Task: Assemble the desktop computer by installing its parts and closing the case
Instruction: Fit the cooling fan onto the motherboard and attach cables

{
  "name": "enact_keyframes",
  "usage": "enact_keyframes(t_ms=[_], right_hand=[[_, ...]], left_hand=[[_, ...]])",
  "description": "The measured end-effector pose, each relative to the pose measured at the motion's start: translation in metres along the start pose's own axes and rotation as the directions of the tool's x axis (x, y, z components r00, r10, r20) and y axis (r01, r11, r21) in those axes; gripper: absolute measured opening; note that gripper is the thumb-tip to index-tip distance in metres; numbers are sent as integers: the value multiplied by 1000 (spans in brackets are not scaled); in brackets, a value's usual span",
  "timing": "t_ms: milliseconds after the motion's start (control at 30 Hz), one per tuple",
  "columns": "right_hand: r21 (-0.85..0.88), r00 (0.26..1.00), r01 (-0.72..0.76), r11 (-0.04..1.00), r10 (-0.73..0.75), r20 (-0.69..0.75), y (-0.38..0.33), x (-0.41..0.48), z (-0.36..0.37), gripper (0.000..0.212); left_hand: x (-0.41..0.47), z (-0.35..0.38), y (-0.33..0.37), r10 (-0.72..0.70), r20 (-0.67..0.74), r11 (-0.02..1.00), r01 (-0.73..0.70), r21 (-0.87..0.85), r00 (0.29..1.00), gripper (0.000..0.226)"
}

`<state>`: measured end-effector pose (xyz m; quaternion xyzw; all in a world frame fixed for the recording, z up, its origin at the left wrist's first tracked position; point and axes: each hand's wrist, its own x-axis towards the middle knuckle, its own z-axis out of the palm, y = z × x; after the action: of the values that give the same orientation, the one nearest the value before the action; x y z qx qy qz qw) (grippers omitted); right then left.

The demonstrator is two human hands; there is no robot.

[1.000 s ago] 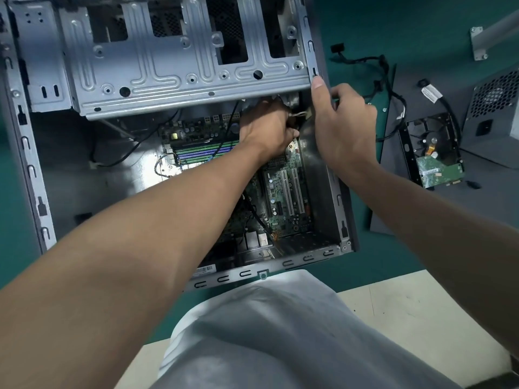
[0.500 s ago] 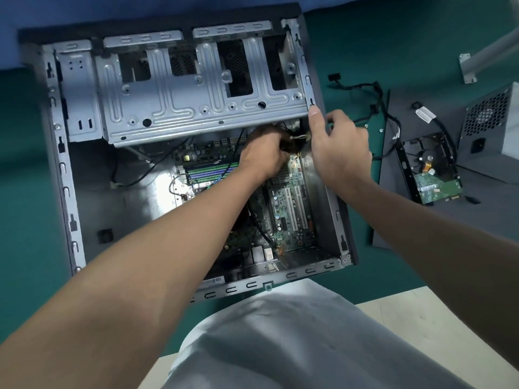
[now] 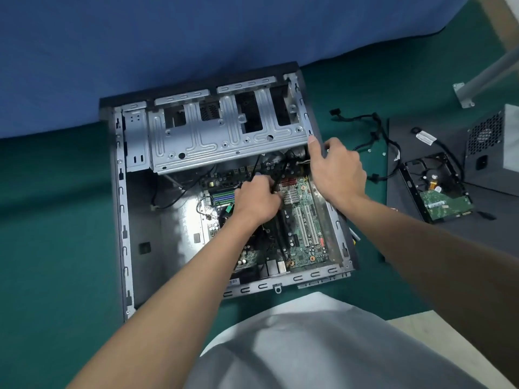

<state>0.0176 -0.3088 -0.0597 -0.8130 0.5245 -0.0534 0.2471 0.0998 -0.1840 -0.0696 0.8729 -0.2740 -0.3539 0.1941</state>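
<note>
An open computer case (image 3: 123, 220) lies flat on the green mat, its silver drive cage (image 3: 213, 136) at the far end. The green motherboard (image 3: 306, 237) sits inside. My left hand (image 3: 257, 202) is curled over the board's middle and grips black cables (image 3: 278, 175) that run up under the cage. My right hand (image 3: 335, 169) holds the case's right wall by the cage corner, thumb on the rim and fingers outside. What the left fingers touch below is hidden.
To the right a hard drive (image 3: 438, 189) in its black bracket lies on a dark side panel (image 3: 505, 220). A power supply (image 3: 494, 147) stands beyond it, and a loose black cable harness (image 3: 368, 127) trails between. Blue cloth (image 3: 168, 46) lies behind the case.
My left hand has drawn back from under the drive cage toward the board's middle, with black cables in it. My head has pulled away, so more of the case shows. The right hand stays put.
</note>
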Motion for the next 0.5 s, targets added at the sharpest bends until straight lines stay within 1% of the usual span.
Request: enact_keyframes(t_ms=[33,100,133,167,233,300,400,467,500], right_hand=[[2,1000,-3,1000,3,-1,0,0,0,61],[23,1000,-8,1000,8,2,0,-1,0,61],[40,1000,-10,999,9,8,0,-1,0,61],[61,1000,-12,998,11,18,0,-2,0,61],[109,999,-22,994,17,44,3,-2,0,62],[153,997,-25,988,12,81,6,-2,0,61],[199,977,-15,980,-28,209,13,-8,-3,64],[227,954,-11,974,-58,293,25,-21,-8,68],[238,945,-11,971,-67,319,32,-29,-10,69]], left_hand=[[-3,-3,4,-23,21,991,25,-134,1000,35],[-15,-7,11,-26,142,923,79,-378,990,35],[-21,-8,12,-11,224,880,115,-460,975,31],[-27,-7,12,14,307,850,150,-505,952,27],[-38,1,12,73,437,853,170,-493,897,23],[-42,16,14,109,497,893,135,-429,861,16],[-40,41,17,131,544,945,62,-322,829,12],[-36,53,17,128,548,978,-13,-209,826,14],[-33,57,16,132,538,989,-74,-127,833,14]])
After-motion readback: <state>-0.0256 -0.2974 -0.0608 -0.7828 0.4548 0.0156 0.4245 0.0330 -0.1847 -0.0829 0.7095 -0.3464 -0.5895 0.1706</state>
